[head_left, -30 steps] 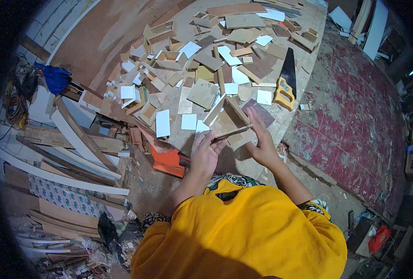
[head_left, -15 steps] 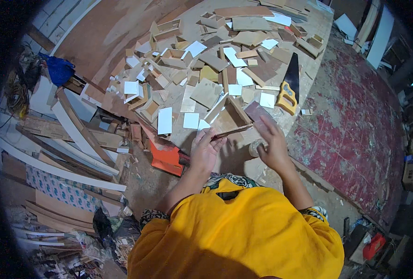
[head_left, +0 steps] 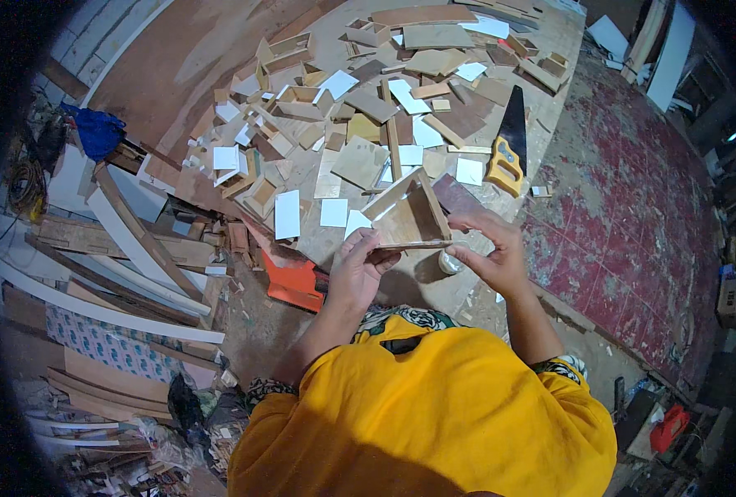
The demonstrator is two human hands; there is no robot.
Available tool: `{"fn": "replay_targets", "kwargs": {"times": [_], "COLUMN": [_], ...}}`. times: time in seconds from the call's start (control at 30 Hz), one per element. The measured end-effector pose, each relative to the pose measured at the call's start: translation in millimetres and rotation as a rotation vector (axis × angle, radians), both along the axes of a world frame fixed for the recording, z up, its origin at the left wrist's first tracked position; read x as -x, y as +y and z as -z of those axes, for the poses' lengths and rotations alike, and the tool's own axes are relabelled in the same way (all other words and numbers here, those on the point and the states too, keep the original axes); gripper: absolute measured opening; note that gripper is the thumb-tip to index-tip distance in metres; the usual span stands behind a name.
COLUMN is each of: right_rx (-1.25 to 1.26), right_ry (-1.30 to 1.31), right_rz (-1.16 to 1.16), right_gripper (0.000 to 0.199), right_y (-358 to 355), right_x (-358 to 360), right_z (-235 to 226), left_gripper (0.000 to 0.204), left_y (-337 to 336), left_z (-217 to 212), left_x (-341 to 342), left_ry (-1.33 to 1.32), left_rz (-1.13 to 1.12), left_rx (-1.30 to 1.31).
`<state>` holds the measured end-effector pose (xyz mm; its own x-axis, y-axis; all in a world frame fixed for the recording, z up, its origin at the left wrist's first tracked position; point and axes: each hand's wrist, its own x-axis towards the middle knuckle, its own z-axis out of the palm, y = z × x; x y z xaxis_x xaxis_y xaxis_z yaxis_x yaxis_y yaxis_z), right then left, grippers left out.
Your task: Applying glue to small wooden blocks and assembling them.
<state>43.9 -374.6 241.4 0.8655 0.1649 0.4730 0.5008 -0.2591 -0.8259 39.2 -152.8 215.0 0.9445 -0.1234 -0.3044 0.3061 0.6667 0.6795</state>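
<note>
An open wooden box (head_left: pixel 407 217) is tilted toward me at the near edge of the table. My left hand (head_left: pixel 358 263) has its fingers closed on the box's near left corner. At the near right corner, my right hand (head_left: pixel 499 251) grips the box between thumb and fingers; the exact contact is partly hidden. Just under that thumb stands a small round jar (head_left: pixel 449 263), partly covered by the hand. A dark brown flat panel (head_left: pixel 456 195) lies behind my right fingers. White square pieces (head_left: pixel 333 213) lie beyond my left hand.
A handsaw (head_left: pixel 509 149) with a yellow handle lies on the table (head_left: pixel 476 219) at right. Small wooden boxes (head_left: pixel 302 103) and loose boards (head_left: pixel 360 161) crowd its far part. An orange object (head_left: pixel 292 283) sits low at left, near long offcuts (head_left: pixel 149 228).
My right hand has come inward from beside the brown panel, and its thumb and fingers have closed on the box's right corner. The left hand still holds the box.
</note>
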Motion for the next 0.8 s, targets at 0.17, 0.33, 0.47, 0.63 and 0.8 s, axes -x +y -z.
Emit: {"fn": "replay_targets", "kwargs": {"times": [0.17,0.33,0.47,0.63,0.8], "right_rx": [-0.025,-0.015,-0.004,-0.010,-0.039], "right_ry": [-0.015,-0.046,-0.036,-0.028,-0.029], "right_rz": [-0.015,-0.003,0.013,-0.015,-0.088], "right_gripper": [0.026,0.025,0.025,0.026,0.039], "right_y": [-0.6,-3.3,-4.6,-6.5,-18.7], "right_x": [2.2,3.8,5.4,5.9,3.7], "right_z": [-1.1,-1.7,-1.5,-2.2,6.5], "left_gripper": [0.006,0.007,0.007,0.008,0.008], "left_y": [2.8,0.2,-2.9,-2.8,0.4], "left_z": [-0.7,-4.9,-7.4,-6.0,-6.5], "left_x": [1.6,2.2,2.6,3.2,4.3], "left_ry": [-0.038,-0.031,-0.019,0.004,-0.013], "left_rz": [0.053,0.065,0.049,0.050,0.122], "left_rx": [-0.004,-0.029,-0.035,-0.048,-0.056]}}
